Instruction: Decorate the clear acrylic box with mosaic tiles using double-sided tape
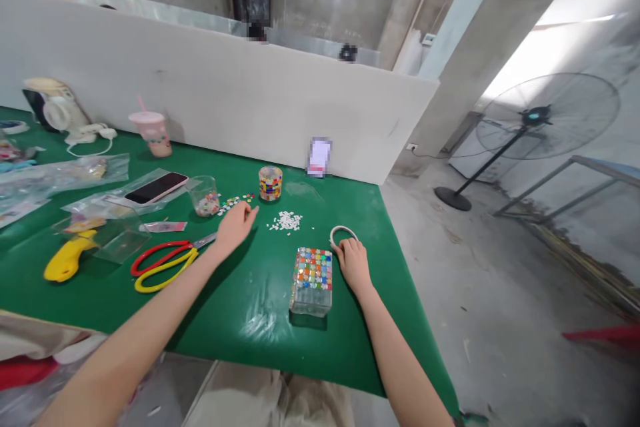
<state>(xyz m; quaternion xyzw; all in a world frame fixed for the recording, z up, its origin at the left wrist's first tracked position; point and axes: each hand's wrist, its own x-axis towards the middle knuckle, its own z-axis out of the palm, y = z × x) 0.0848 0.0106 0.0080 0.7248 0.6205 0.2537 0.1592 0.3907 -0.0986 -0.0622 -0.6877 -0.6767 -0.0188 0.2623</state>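
Note:
My left hand [236, 225] hovers over the table between colored mosaic tiles [234, 203] and a small pile of white tiles [287, 221]. Its fingers are curled together; whether anything tiny is between them is hidden. With thumb and fingertips, my right hand [354, 263] holds the near edge of a thin white ring [343, 229] lying on the table. Just left of that hand is a clear box [313, 300], its top partly covered with rows of colorful tiles. A round cup [271, 184] covered in colored tiles stands behind the white pile.
Left of my left hand lie red-and-yellow scissors [163, 267], a yellow tool [70, 257] and a clear plastic case [120, 235]. A clear cup of tiles [204, 197], a phone [157, 188] and a pink tumbler [151, 133] stand or lie farther back. A white partition [225, 100] borders the green table.

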